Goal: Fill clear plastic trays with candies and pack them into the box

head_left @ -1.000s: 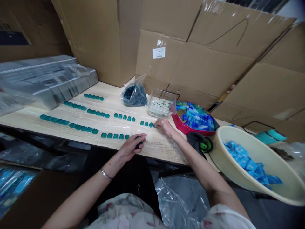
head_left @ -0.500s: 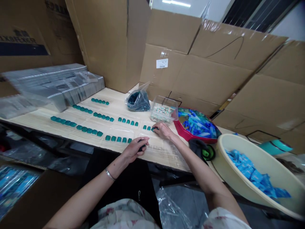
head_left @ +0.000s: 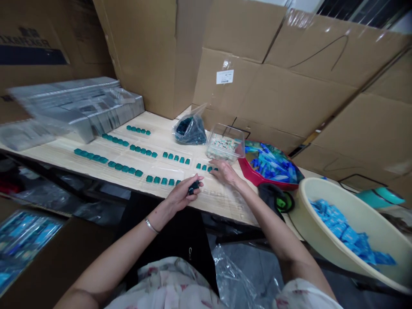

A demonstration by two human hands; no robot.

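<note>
My left hand (head_left: 185,192) is curled around several small dark teal pieces (head_left: 193,187) near the table's front edge. To its right and farther in, my right hand (head_left: 224,172) has its fingertips around a teal piece (head_left: 213,169) at the right end of a short row. More teal pieces lie in rows on clear plastic trays across the table, among them a front row (head_left: 125,168) and a back row (head_left: 138,130). What the small pieces are I cannot make out. A clear plastic bag (head_left: 190,131) full of the same dark pieces stands behind the rows.
Behind my right hand stands a clear box (head_left: 224,148) of small pale pieces. To the right are a red tray (head_left: 249,174) of blue packets and a cream basin (head_left: 301,201) with blue packets. Stacked clear plastic trays (head_left: 96,116) occupy the left; cardboard (head_left: 289,94) walls the back.
My right fingers have spread slightly at the row's right end, where another teal piece now shows. My left hand has turned, showing more of its pieces. The view has tilted down slightly.
</note>
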